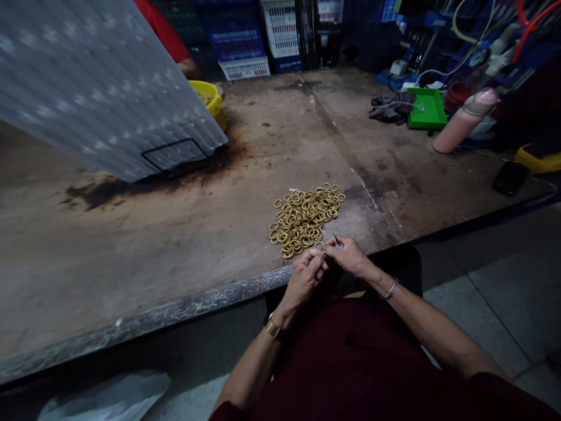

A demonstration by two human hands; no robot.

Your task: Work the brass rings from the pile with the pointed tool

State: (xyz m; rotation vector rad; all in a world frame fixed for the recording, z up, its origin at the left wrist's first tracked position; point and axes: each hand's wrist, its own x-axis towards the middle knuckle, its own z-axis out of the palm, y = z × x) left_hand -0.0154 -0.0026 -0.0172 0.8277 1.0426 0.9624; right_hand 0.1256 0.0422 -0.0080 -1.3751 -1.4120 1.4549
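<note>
A heap of brass-coloured rings (302, 216) lies near the front edge of the wooden table. Just in front of the heap, my left hand (305, 273) is closed, pinching one brass ring (319, 246) at its fingertips. My right hand (349, 256) meets it from the right, its fingers closed round a small tool with a dark pointed tip (336, 238). Most of that tool is hidden in the fingers, so its exact kind does not show. The fingertips of both hands are close together at the ring.
A translucent corrugated panel (109, 88) leans in a black wire stand (175, 153) at left. Behind it are a yellow basin (214, 105) and a person's red sleeve (162, 29). At right are a green tray (426, 109), a pink cylinder (460, 126) and hoses. Crates (239, 41) stand behind.
</note>
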